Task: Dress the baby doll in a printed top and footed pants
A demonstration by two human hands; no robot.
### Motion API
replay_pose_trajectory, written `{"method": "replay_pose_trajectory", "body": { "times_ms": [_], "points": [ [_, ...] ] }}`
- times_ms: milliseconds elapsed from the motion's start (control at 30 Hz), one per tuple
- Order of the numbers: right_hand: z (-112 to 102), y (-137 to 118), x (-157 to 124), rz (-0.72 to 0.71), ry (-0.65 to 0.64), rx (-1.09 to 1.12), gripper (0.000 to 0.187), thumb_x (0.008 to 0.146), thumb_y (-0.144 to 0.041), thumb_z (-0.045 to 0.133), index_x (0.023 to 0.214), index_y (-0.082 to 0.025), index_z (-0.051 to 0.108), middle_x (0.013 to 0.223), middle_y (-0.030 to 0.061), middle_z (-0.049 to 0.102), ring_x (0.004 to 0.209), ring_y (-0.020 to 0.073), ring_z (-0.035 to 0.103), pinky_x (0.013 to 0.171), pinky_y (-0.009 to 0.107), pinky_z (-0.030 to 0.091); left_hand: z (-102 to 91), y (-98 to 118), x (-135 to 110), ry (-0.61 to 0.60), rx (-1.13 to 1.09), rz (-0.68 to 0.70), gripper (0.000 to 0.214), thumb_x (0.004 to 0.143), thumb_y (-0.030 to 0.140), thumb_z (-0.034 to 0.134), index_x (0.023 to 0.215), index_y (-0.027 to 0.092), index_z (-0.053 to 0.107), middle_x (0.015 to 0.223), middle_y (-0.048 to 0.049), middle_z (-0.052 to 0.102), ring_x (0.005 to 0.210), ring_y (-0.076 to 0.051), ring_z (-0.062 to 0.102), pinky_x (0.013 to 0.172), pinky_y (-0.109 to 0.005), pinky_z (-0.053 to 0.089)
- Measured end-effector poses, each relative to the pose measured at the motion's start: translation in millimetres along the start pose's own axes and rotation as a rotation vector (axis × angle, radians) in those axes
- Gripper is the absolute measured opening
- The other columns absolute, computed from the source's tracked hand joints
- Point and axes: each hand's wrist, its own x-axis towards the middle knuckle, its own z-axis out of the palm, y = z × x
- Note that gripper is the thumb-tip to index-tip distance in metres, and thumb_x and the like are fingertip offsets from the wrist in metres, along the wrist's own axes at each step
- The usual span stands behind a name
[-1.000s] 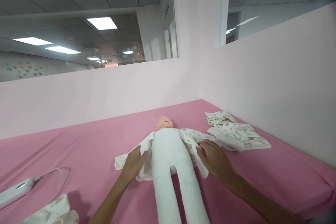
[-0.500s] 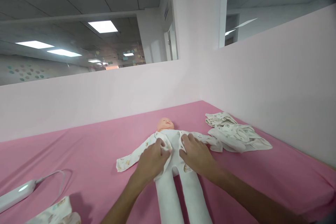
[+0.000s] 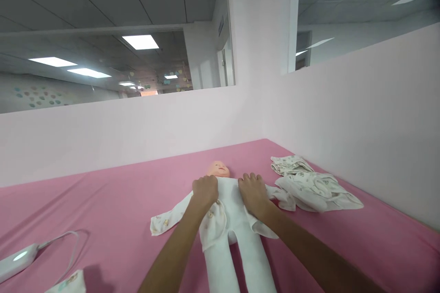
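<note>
A baby doll (image 3: 219,169) lies on its back, its body and legs white, its head away from me. A white baby shirt (image 3: 212,224) with small printed figures hangs open at the front, both sleeves spread to the sides. My left hand (image 3: 205,190) is closed on the shirt by the doll's shoulder at left. On the other side, my right hand (image 3: 253,194) has its fingers curled over the shirt near the opposite shoulder. The cloth under both hands is mostly hidden. Between them the doll's white chest shows bare of the shirt.
Folded white patterned clothes (image 3: 318,190) lie right of the doll. At the left edge is a white device (image 3: 19,261) with a cord, and below it a corner of printed cloth (image 3: 70,283). White walls (image 3: 137,132) bound the pink sheet (image 3: 120,201).
Both hands have moved up the doll from the chest edges to the shoulders. The shirt's front flaps now lie further out to the sides. My view has tilted slightly upward.
</note>
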Motion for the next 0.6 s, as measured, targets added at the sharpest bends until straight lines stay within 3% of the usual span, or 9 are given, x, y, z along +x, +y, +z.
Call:
{"method": "replay_pose_trajectory", "body": {
  "times_ms": [167, 300, 600],
  "points": [
    [8, 5, 14, 0.068, 0.042, 0.168, 0.021, 0.083, -0.008, 0.044, 0.078, -0.017, 0.062, 0.083, 0.0109, 0.065, 0.077, 0.022, 0.058, 0.067, 0.032, 0.033, 5.4, -23, 12, 0.007, -0.028, -0.089, 0.029, 0.081, 0.006, 0.042, 0.102, 0.012, 0.061, 0.101, -0.0145, 0.066, 0.1, -0.028, 0.063, 0.078, -0.036, 0.047],
    [13, 2, 33, 0.182, 0.095, 0.362, 0.027, 0.09, -0.025, 0.04, 0.068, -0.02, 0.054, 0.065, 0.0017, 0.059, 0.056, 0.0143, 0.049, 0.053, 0.026, 0.027, 14.2, -36, 17, 0.047, -0.073, -0.188, 0.034, 0.085, 0.005, 0.033, 0.109, 0.009, 0.056, 0.103, -0.0173, 0.064, 0.101, -0.027, 0.062, 0.075, -0.033, 0.047],
    [44, -2, 64, 0.36, 0.281, 0.615, 0.025, 0.089, -0.022, 0.032, 0.066, -0.02, 0.042, 0.068, 0.0011, 0.053, 0.059, 0.0128, 0.039, 0.054, 0.024, 0.022, 20.2, -55, 26, 0.103, -0.156, -0.185, 0.029, 0.083, 0.008, 0.034, 0.097, 0.012, 0.059, 0.099, -0.0169, 0.064, 0.096, -0.029, 0.062, 0.068, -0.032, 0.042]
  ]
}}
